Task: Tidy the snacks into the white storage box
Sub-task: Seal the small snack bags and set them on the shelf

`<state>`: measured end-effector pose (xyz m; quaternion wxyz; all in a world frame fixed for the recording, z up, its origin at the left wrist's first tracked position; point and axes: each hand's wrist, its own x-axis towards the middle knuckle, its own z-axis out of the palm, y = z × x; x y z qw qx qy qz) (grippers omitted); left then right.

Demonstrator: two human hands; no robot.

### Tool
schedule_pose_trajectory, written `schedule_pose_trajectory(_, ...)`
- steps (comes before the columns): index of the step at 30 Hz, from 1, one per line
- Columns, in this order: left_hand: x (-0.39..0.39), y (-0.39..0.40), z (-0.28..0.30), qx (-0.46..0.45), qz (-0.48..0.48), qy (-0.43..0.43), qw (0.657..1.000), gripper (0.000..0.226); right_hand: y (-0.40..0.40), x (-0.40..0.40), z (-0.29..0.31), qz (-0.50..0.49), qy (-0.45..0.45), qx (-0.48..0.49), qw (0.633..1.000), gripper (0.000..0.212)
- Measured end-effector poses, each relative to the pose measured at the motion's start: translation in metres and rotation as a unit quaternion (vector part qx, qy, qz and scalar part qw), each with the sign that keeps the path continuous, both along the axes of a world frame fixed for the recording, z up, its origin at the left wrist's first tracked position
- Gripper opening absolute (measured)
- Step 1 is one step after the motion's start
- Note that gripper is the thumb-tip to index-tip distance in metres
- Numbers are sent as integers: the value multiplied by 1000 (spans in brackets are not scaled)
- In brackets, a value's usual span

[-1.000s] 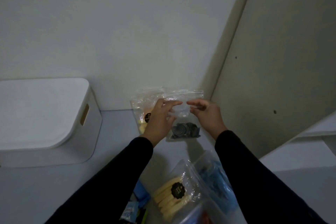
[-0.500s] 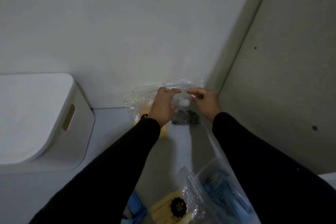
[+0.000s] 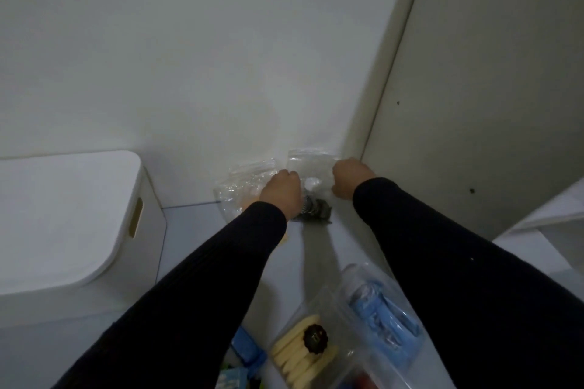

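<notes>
Left hand (image 3: 282,192): fist closed on clear snack bag (image 3: 311,174), against the wall; right hand (image 3: 350,178): closed, seemingly gripping its other edge
White storage box (image 3: 68,224): lidded, left, on desk (image 3: 186,230)

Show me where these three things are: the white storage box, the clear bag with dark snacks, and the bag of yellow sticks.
white storage box (image 3: 63,215): head view, on its closed lid.
clear bag with dark snacks (image 3: 311,167): head view, on its transparent upper part.
bag of yellow sticks (image 3: 292,354): head view, on the sticks.
</notes>
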<state>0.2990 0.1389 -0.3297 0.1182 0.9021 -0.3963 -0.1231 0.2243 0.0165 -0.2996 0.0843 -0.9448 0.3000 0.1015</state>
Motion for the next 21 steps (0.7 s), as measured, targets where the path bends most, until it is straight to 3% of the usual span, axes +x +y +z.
schedule_pose_trajectory(5,-28,26,25,70,-43,-22,996,23,43,-26,16,-3,15,-35,999,26)
schedule_pose_trajectory(11,-63,56,22,67,-131,-39,988,32,96,-83,12,-79,12,8,997,25)
schedule_pose_trajectory(14,-82,66,9,88,-176,-36,980,21,115,-117,-5,-124,25,32,991,25)
schedule_pose_trajectory(18,-106,76,-26,88,-198,14,976,38,132,-157,-42,-198,3,70,978,28)
schedule_pose_trajectory(21,-115,84,-50,67,-166,116,977,52,140,-176,-62,-227,-4,96,969,33)
